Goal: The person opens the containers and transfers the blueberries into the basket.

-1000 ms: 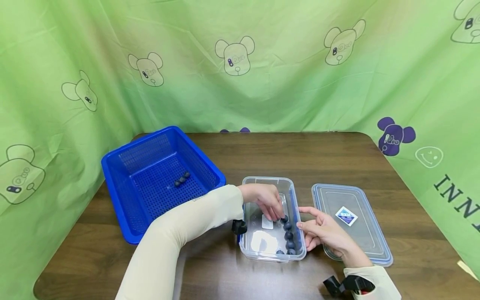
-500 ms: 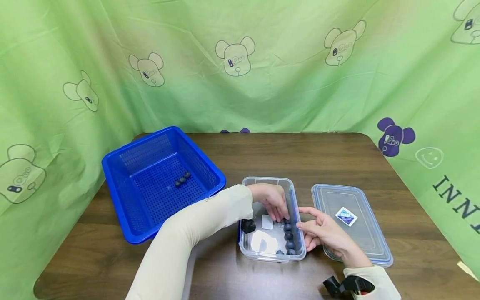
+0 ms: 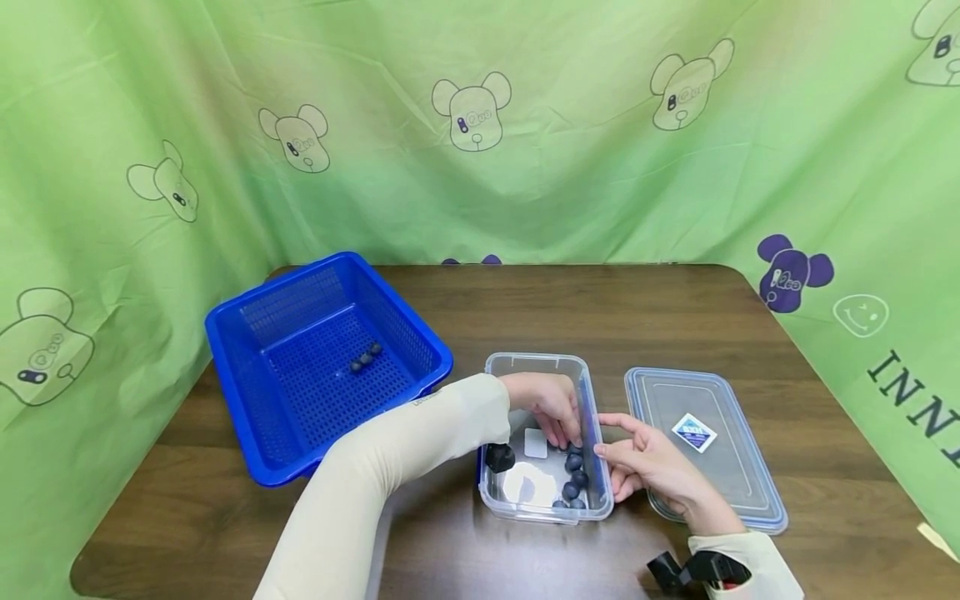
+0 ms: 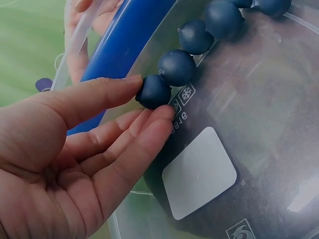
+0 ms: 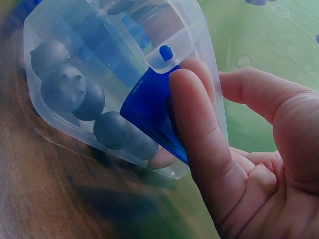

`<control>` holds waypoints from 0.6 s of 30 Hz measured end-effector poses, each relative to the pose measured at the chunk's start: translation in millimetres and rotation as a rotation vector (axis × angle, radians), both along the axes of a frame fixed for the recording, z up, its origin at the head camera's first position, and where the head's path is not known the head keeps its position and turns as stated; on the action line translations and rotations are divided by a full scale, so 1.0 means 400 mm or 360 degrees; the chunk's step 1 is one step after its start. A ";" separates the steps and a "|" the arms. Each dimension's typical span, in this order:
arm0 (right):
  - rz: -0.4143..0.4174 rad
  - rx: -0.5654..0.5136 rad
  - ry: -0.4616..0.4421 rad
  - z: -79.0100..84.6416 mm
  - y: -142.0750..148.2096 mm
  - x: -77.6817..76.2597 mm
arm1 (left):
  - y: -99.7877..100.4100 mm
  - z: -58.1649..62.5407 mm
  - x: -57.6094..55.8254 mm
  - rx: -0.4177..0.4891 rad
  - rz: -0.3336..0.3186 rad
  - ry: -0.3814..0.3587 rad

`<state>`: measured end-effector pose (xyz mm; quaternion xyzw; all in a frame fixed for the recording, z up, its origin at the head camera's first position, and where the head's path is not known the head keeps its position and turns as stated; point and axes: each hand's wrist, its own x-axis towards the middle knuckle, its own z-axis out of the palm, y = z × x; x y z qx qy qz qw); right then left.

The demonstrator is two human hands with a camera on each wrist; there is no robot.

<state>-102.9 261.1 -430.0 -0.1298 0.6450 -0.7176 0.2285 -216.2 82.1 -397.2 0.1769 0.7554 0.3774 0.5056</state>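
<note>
My left hand (image 3: 551, 408) reaches down into a clear plastic storage box (image 3: 525, 512). In the left wrist view its thumb and fingers pinch the end blueberry (image 4: 153, 92) of a crooked row. The other blueberries (image 3: 572, 490) run along the box's right side toward the near end, touching one another. My right hand (image 3: 660, 467) holds the outside of the box's right wall. Up close in the right wrist view, its fingers lie against a blue side latch (image 5: 154, 112), with the thumb by the rim. A white label (image 4: 199, 174) shows on the box floor.
A blue plastic basket (image 3: 234, 408) stands to the left, with several blueberries (image 3: 366, 358) on its floor. Right of the box lies its clear lid (image 3: 723, 417) with a diamond sticker. A green patterned cloth (image 3: 570, 208) hangs behind the wooden table (image 3: 480, 308).
My left hand has moved right to the row's far end. The blueberries, earlier nearly straight along the right wall, now form a crooked row shifted slightly left. My right hand stays put.
</note>
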 end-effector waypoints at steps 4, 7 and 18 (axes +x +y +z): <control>0.0004 -0.0004 -0.0002 0.001 0.000 -0.001 | -0.004 0.003 -0.009 0.0012 -0.0023 0.0022; 0.0002 0.0000 -0.0003 0.003 0.000 -0.001 | -0.010 0.016 -0.021 0.0030 -0.0002 0.0014; -0.0005 0.0024 -0.0017 0.005 0.000 0.000 | -0.056 0.064 -0.046 0.0226 0.0048 -0.0009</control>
